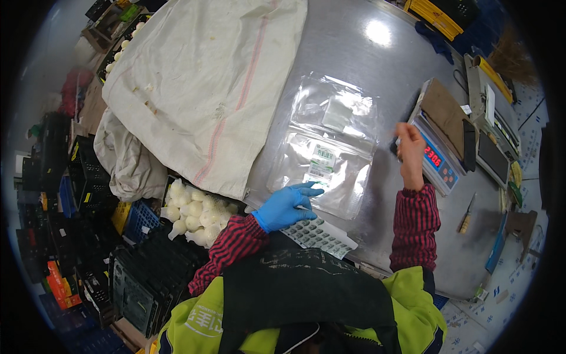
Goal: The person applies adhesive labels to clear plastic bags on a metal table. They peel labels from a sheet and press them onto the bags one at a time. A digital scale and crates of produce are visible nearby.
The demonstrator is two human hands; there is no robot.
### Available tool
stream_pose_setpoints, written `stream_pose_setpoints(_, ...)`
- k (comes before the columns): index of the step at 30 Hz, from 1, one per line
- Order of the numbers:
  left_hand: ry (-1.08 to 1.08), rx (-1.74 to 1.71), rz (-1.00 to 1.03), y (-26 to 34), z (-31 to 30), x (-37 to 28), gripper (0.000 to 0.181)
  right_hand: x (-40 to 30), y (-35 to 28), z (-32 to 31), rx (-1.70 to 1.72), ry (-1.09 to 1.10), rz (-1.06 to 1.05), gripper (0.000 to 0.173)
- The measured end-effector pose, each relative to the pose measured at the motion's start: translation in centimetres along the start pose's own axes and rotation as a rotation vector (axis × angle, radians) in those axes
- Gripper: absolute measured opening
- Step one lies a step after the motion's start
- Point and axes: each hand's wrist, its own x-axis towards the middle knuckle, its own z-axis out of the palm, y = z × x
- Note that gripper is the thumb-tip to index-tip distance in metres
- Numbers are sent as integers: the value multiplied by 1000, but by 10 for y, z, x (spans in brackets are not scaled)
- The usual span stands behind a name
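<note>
My left hand point(285, 205), in a blue glove, grips a sheet of printed labels point(320, 236) by its upper left part. The gloved fingertips reach over the lower edge of a label on a clear plastic bag point(345, 186). That bag lies flat among other clear bags point(309, 99) on the metal table. My right hand point(410, 144) is bare and blurred, with its fingers curled, just left of a digital scale point(444, 177) with a lit red display. Whether a small thing sits in those fingers cannot be made out.
A large woven sack point(199, 75) covers the left of the metal table point(340, 48). Netted white onions point(194, 212) fill a crate beside stacked black crates point(146, 283). A wooden-handled knife point(466, 217) lies at right, below a second scale point(493, 155). A yellow crate point(433, 17) stands behind.
</note>
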Motion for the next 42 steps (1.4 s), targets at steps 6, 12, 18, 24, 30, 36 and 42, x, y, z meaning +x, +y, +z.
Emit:
stream_pose_setpoints(6,-71,39,-201,-23,4,6,18,-78,5,38,-10,-208,-91,35)
stream_pose_setpoints(12,-87,126,-192,-31,1,7,19,-115,51,98,-31,-113,-61,34)
stream_pose_setpoints(18,-137,115,-221,-32,-1,9,16,-98,90,105,-544,-23,-485,25)
stream_pose_setpoints(24,-66,53,-229,-34,1,7,15,-98,57,35,-777,-189,-631,33)
stream_pose_setpoints(30,54,-110,-231,-13,0,-6,21,-97,68,8,-854,-553,-693,19)
stream_pose_setpoints(36,15,-189,-290,28,-14,-21,18,-51,48,0,-438,-886,-338,6)
stream_pose_setpoints(42,278,-160,-325,18,-6,-16,24,-21,10,16,-385,310,-592,14)
